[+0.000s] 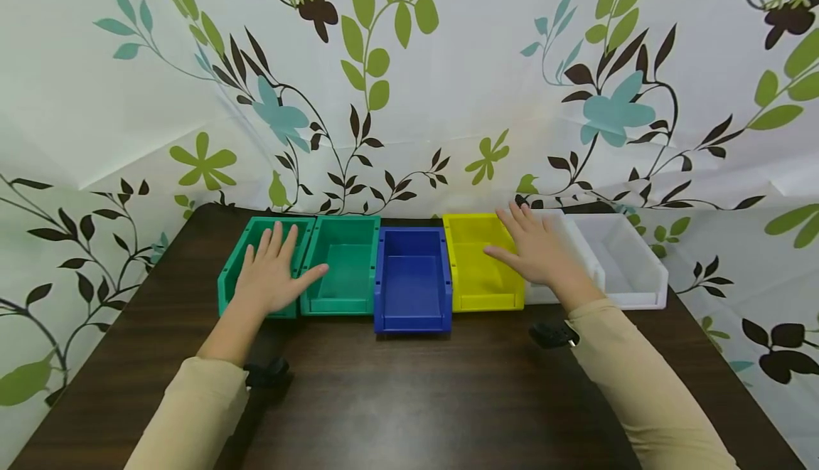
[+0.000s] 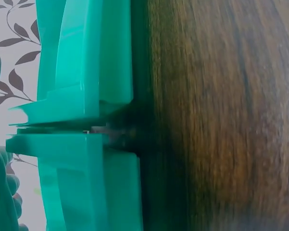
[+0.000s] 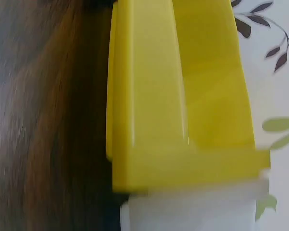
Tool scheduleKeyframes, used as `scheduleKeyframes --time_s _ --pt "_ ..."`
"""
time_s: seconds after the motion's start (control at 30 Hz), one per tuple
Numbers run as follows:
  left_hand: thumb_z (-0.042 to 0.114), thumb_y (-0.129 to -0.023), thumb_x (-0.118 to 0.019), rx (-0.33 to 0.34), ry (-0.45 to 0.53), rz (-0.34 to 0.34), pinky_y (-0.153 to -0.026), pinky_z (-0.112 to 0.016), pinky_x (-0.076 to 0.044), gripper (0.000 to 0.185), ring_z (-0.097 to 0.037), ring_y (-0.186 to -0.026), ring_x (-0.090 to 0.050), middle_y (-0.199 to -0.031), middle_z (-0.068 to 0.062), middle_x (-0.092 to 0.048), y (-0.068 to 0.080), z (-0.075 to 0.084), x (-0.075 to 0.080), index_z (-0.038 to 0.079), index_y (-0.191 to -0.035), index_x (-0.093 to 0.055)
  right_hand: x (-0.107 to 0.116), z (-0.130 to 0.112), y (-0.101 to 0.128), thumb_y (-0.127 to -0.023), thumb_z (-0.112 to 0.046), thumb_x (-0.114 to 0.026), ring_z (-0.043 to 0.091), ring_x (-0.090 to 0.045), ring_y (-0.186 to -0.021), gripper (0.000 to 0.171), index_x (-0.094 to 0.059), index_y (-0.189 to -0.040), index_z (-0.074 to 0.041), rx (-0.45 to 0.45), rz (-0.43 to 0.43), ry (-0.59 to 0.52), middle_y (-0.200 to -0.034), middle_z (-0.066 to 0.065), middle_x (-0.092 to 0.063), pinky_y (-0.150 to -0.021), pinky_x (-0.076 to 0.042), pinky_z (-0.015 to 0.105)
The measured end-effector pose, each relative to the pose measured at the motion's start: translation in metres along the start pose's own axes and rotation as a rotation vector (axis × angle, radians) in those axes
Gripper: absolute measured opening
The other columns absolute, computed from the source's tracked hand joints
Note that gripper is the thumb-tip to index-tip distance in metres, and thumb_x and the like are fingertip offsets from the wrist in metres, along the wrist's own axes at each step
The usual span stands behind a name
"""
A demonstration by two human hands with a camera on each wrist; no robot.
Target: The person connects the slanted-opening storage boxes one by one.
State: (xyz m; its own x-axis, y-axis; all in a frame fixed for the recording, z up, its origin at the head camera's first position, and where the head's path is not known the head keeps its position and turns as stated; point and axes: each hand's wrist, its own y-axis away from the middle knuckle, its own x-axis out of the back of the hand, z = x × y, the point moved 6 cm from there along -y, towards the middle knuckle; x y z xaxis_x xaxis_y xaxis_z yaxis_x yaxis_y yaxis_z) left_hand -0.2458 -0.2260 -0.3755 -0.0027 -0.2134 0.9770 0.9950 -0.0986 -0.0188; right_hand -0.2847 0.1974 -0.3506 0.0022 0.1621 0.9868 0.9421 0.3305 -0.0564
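Flatly, both hands' fingers spread straight: left hand [image 1: 271, 271] over a glossy green bin [image 1: 256, 264], right hand [image 1: 540, 253] over smooth yellow bin [image 1: 476, 271] and white bin [image 1: 623, 260].

A dark wood-grain bench [image 1: 409, 392] carries a row of open plastic bins along its far half. In the middle of the row stands a blue bin [image 1: 412, 279], set slightly nearer than its neighbours, its sides just beside a green bin [image 1: 342, 267] on its left. At the far right end of the row sits a clear white bin [image 1: 623, 260], close to the bench's right edge. Behind and around the bench hangs a white cloth backdrop [image 1: 448, 86] printed with green, teal and dark brown leaves and flowers; it wraps round on the left and right sides too
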Motion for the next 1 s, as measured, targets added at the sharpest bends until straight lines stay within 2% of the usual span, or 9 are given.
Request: scheduleKeyframes --time_s 0.33,0.53,0.67,0.87,1.0 --pt "0.076 -0.085 -0.032 0.009 0.026 0.017 -0.109 -0.068 0.002 0.101 -0.046 -0.143 0.003 -0.157 -0.023 0.005 0.005 -0.009 0.008 0.008 -0.153 -0.001 -0.009 -0.035 -0.016 -0.089 -0.07 -0.036 0.037 -0.006 -0.146 0.086 -0.015 -0.153 -0.017 0.083 0.005 -0.017 -0.16 0.013 -0.007 -0.114 -0.006 0.062" --pt "0.074 -0.087 -0.033 0.021 0.058 0.035 -0.109 -0.068 0.002 0.099 -0.046 -0.143 0.004 -0.157 -0.023 0.006 0.006 -0.018 0.015 0.006 -0.153 -0.002 -0.011 -0.057 -0.022 -0.089 -0.069 -0.037 0.034 -0.003 -0.147 0.085 -0.014 -0.153 -0.019 0.118 -0.011 -0.078 -0.16 0.009 -0.003 -0.115 -0.002 0.06" --pt "0.074 -0.087 -0.033 0.029 0.076 0.032 -0.11 -0.067 0.001 0.099 -0.047 -0.143 0.005 -0.157 -0.024 0.005 0.007 -0.021 0.016 0.005 -0.152 -0.003 -0.013 -0.07 -0.026 -0.089 -0.069 -0.036 0.032 -0.002 -0.147 0.084 -0.015 -0.153 -0.019 0.13 -0.018 -0.102 -0.16 0.008 -0.003 -0.116 -0.004 0.058" --pt "0.069 -0.089 -0.035 0.02 0.127 0.049 -0.11 -0.068 -0.002 0.095 -0.049 -0.142 0.0 -0.156 -0.027 -0.002 0.008 -0.023 0.016 0.003 -0.152 -0.007 -0.012 -0.092 -0.029 -0.089 -0.069 -0.035 0.032 -0.008 -0.147 0.084 -0.019 -0.152 -0.016 0.152 -0.025 -0.14 -0.159 0.011 -0.012 -0.117 -0.011 0.054" --pt "0.068 -0.09 -0.034 0.027 0.139 0.067 -0.11 -0.067 -0.003 0.093 -0.05 -0.141 -0.001 -0.156 -0.028 -0.005 0.007 -0.026 0.017 0.002 -0.152 -0.01 -0.011 -0.107 -0.03 -0.091 -0.065 -0.038 0.032 -0.014 -0.146 0.08 -0.025 -0.151 -0.012 0.178 -0.036 -0.225 -0.157 0.013 -0.02 -0.118 -0.014 0.051"
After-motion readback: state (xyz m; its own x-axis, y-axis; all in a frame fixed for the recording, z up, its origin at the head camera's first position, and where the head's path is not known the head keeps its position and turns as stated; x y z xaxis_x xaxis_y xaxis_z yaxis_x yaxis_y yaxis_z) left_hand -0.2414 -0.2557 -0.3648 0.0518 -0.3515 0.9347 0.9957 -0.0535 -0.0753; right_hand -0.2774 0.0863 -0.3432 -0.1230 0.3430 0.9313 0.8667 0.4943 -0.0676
